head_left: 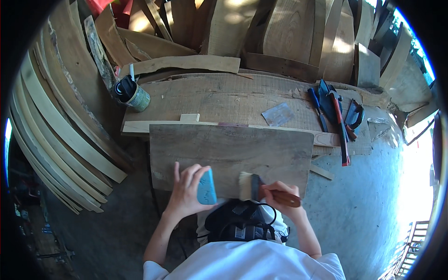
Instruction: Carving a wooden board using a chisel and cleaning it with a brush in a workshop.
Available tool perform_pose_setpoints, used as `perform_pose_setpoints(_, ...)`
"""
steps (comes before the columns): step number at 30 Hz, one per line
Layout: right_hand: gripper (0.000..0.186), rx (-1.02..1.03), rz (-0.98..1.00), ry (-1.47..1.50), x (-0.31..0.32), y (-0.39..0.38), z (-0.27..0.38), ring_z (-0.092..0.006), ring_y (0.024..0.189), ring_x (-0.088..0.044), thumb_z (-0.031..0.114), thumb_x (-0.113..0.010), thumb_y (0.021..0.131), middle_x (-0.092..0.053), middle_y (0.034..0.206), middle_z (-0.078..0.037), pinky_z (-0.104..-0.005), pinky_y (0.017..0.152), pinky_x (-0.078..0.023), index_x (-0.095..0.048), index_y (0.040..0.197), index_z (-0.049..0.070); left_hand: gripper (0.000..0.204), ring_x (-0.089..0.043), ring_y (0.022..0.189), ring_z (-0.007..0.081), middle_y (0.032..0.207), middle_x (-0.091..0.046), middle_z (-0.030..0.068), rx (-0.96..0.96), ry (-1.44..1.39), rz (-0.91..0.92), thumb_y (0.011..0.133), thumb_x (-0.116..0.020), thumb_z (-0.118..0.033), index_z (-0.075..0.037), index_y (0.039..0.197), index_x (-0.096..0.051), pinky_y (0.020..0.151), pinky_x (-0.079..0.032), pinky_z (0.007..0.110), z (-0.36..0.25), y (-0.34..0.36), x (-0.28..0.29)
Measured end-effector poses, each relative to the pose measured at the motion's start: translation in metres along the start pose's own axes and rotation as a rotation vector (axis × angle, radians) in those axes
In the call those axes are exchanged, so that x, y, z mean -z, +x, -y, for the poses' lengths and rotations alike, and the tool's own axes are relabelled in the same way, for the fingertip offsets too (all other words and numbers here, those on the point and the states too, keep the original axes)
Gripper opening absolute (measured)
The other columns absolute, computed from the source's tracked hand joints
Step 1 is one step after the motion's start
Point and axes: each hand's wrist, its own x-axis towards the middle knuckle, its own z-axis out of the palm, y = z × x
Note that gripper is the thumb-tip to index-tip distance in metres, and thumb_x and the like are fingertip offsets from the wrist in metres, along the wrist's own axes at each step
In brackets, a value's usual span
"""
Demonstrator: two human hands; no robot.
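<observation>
Block (206,187), blue, pinched by its edges in left hand (185,190), thumb and fingers well parted around it, probably to keep the broad face clear. Brush (255,187) in right hand (288,188), fingers wrapped round wooden handle, bristles pointing left over near part of board (233,151), contact unclear. Board set along near side of bench (210,99), presumably for two-handed reach.

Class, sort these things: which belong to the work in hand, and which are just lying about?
Work in hand:
blue rectangular block, in the left hand
wide pale-bristled brush, in the right hand
flat brown wooden board

Apparently lying about:
long red-and-black tool
slim blue-handled tool
round greenish cup
</observation>
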Motion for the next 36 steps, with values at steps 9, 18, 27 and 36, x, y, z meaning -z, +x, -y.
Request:
perform_pose_setpoints(9,0.004,-0.302,-0.526,-0.366,0.110,-0.097,-0.052,-0.0104,0.060,-0.064,-0.001,-0.067,0.079,-0.068,0.071,-0.009,-0.0231,0.059,-0.050,-0.064,0.081,0.001,0.102,-0.043,0.119,0.0353,0.131,-0.039,0.0132,0.385,0.092,-0.330,0.046,-0.091,-0.022,-0.011,0.134,-0.041,0.103,-0.033,0.052,0.078,-0.064,0.056)
perform_pose_setpoints(18,0.005,0.083,-0.439,-0.297,0.043,-0.016,0.008,-0.0134,0.060,-0.063,0.000,-0.067,0.077,-0.065,0.068,-0.008,-0.0248,0.060,-0.051,-0.065,0.081,0.003,0.105,-0.040,0.123,0.0348,0.128,-0.035,0.0140,0.168,-0.088,-0.314,0.049,-0.091,-0.029,-0.009,0.137,-0.038,0.109,-0.027,0.052,0.008,-0.007,0.045)
perform_pose_setpoints(27,0.022,0.368,0.113,-0.086,-0.039,0.023,0.029,-0.0188,0.063,-0.062,-0.003,-0.071,0.070,-0.060,0.071,-0.006,-0.0291,0.055,-0.050,-0.066,0.091,0.003,0.105,-0.038,0.127,0.0289,0.127,-0.036,0.0120,-0.079,-0.056,-0.028,0.053,-0.087,-0.043,-0.008,0.138,-0.036,0.114,-0.007,0.060,-0.012,0.011,-0.021)
perform_pose_setpoints(36,0.005,-0.243,-0.551,-0.385,0.088,-0.081,-0.048,-0.0117,0.060,-0.063,0.001,-0.069,0.078,-0.067,0.070,-0.008,-0.0238,0.058,-0.050,-0.066,0.082,0.002,0.100,-0.039,0.122,0.0352,0.128,-0.038,0.0144,0.428,0.057,-0.399,0.049,-0.090,-0.025,-0.010,0.134,-0.040,0.106,-0.028,0.055,0.067,-0.051,0.038)
